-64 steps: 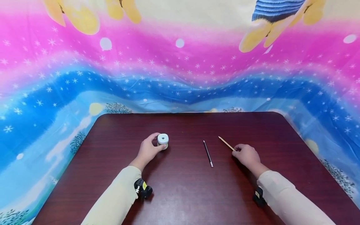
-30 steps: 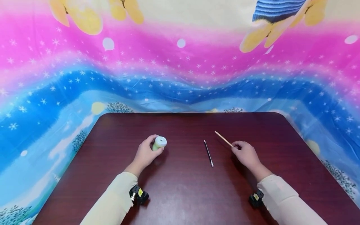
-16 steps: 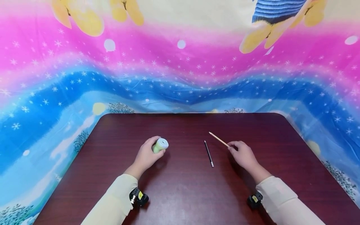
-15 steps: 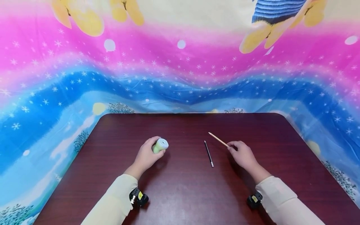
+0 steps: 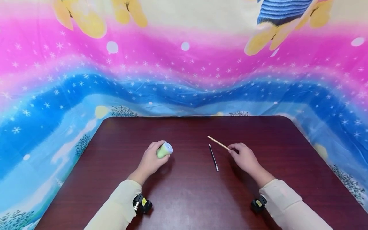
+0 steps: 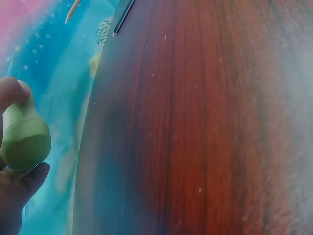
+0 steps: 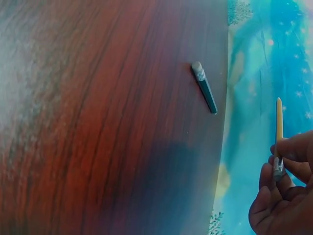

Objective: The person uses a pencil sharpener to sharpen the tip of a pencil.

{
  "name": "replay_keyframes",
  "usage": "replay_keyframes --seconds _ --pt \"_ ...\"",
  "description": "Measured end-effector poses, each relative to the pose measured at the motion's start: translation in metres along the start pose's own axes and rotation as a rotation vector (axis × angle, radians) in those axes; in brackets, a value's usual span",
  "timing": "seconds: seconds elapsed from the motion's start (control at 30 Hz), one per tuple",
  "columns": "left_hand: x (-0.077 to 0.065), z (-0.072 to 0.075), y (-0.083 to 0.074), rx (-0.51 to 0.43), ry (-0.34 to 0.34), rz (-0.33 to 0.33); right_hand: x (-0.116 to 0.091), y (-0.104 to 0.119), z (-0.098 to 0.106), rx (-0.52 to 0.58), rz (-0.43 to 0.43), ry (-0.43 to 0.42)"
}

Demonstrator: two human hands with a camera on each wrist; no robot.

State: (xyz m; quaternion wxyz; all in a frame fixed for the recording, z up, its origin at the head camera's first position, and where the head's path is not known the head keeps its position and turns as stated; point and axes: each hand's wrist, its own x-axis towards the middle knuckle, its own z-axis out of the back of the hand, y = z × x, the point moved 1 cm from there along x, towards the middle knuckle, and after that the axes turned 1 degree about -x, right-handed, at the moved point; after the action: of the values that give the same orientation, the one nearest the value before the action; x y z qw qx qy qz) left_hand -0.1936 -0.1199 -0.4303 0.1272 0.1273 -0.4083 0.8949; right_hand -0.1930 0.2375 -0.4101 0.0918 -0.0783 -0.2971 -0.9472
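Hands (image 5: 150,161) (image 5: 243,157) hold white-ended green sharpener (image 5: 163,151), yellow pencil (image 5: 218,142).

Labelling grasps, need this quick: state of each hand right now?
Left hand: holding the green-and-white object, fingers curled round it.
Right hand: pinching the yellow pencil near its eraser end.

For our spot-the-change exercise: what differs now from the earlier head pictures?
The right hand has carried the yellow wooden pencil leftward. The left hand has tipped the pale-green, rounded object so its white, holed top leans rightward. Both hands kept their hold. The black pencil with a white end stayed lying on the dark-red table.
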Motion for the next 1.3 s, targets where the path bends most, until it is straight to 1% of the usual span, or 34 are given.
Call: replay_keyframes --seconds 0.37,0.47,0.57,0.7,0.77,0.87,1.0,1.17,1.3 --pt "-0.001 0.001 -0.007 -0.006 0.006 -0.064 0.0 0.012 -0.001 0.005 0.025 0.041" --pt "0.0 0.001 -0.008 0.008 0.011 -0.083 0.001 0.015 0.0 0.01 0.041 0.049" --pt "0.0 0.002 -0.009 0.019 0.018 -0.088 0.003 0.019 0.001 0.011 0.055 0.047" --pt "0.0 0.003 -0.012 0.01 0.033 -0.086 0.005 0.023 0.001 0.002 0.068 0.048" --pt "-0.001 0.002 -0.013 0.011 0.033 -0.097 0.005 0.024 0.001 -0.001 0.067 0.05" --pt "-0.002 0.002 -0.014 0.017 0.028 -0.124 0.005 0.027 0.002 -0.005 0.068 0.053" --pt "-0.004 0.003 -0.017 0.02 0.013 -0.162 0.005 0.031 0.003 -0.005 0.094 0.051" --pt "-0.006 0.003 -0.021 0.02 -0.012 -0.227 0.004 0.034 0.002 -0.012 0.153 0.05" --pt "-0.006 0.003 -0.024 0.022 -0.011 -0.269 0.004 0.035 0.002 -0.019 0.195 0.045"
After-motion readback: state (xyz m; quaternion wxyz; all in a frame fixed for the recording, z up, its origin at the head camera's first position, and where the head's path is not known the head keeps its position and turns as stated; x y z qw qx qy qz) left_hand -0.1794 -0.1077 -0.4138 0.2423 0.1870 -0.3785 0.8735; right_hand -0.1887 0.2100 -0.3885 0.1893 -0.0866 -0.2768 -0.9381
